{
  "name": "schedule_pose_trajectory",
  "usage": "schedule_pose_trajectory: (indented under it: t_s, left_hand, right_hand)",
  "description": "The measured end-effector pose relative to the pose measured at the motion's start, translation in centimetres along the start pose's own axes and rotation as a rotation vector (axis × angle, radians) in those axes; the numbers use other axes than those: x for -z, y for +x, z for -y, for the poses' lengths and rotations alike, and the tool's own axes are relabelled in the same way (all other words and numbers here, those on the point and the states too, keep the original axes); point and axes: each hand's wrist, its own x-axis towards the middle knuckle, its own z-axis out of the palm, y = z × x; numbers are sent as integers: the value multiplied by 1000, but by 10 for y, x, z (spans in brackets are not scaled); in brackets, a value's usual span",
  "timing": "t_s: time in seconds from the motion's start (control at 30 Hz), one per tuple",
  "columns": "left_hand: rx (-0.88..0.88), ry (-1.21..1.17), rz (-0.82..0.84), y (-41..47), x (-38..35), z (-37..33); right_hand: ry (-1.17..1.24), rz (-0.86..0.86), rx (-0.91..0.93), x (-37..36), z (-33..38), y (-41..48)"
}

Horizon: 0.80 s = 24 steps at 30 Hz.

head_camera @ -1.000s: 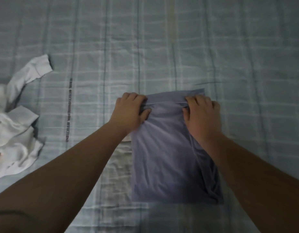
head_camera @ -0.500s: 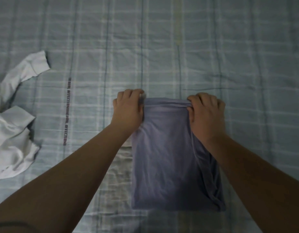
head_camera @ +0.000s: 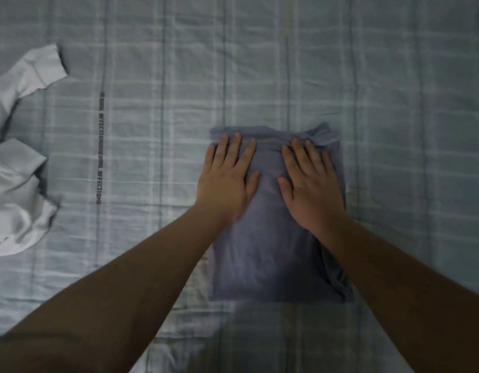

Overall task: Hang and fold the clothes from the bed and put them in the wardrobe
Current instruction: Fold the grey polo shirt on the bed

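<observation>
Garment: folded lilac-grey top (head_camera: 268, 254) lies as a rectangle on the checked bedsheet (head_camera: 157, 109), straight ahead
Left hand (head_camera: 227, 181): fingers straight and spread, palm flat on its far left part, gripping nothing
Right hand (head_camera: 311, 189): likewise flat, fingers extended, on the far right part
Aside: crumpled white garment (head_camera: 15, 189) at the left edge, well apart
Risk: far right corner looks bunched; a one-sided lift could let the layers slide apart
</observation>
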Motion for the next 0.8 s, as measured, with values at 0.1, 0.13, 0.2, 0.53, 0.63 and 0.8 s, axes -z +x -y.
schedule_pose_trajectory:
  t_s: [0.1, 0.13, 0.2, 0.53, 0.63, 0.8]
  left_hand:
    - [13, 19, -9, 1, -6, -1]
    - [15, 10, -18, 0, -4, -2]
    - [8, -16, -53, -10, 1, -5]
    - [-106, -71, -76, -165, -9, -40]
    - [-142, -35, -40, -192, -28, -38]
    - [-160, 31, 33, -201, -39, -25]
  right_hand:
    - [-18, 8, 8, -5, -1, 3]
    - [-8, 3, 1, -2, 1, 2]
    - [27, -41, -17, 7, 5, -10]
    - [68, -77, 109, 12, 37, -165]
    - [19, 0, 101, -5, 28, -187]
    - [-26, 71, 126, -12, 14, -190]
